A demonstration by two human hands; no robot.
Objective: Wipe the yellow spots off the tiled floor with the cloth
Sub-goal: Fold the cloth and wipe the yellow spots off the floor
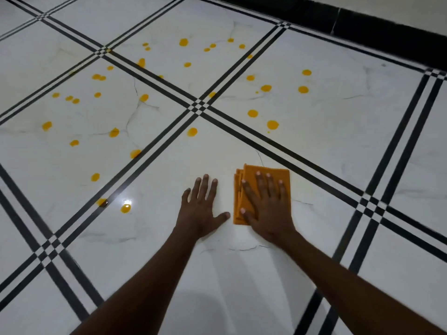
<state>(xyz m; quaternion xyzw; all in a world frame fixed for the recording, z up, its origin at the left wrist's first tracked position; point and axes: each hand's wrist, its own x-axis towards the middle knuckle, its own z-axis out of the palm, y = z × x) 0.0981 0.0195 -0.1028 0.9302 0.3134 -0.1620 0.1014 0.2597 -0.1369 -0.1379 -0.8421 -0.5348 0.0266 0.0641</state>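
Yellow spots (252, 113) are scattered over the white tiled floor (338, 122), and from where I watch they lie mostly on the far tiles, beyond both hands. Going from the left: a loose band of drops runs down the left tile, from the small ones near the black grout stripes (198, 107) down to a glossy drop (125, 208) beside the light's glare, the nearest spot to me. My left hand (202, 205) lies flat on bare tile just right of that drop, fingers straight and slightly spread, thumb out toward the cloth. I judge it is there as a prop, taking my weight while I lean forward, not to clean anything.

Just beside its thumb is the orange cloth (275, 175), folded into a thick pad, stacked edges showing on its left side. My right hand (267, 204) presses down on it with fingers splayed, palm covering its near half. A flat, spread hand gives even pressure for a sweep, I would say.

The cloth sits on tile with no drops under or touching it. The closest spots ahead are one (192, 132) up and to its left and a pair up and right, all well apart from the pad. Wiping looks barely begun.

At the far right, a dark skirting (362, 25) edges the floor.
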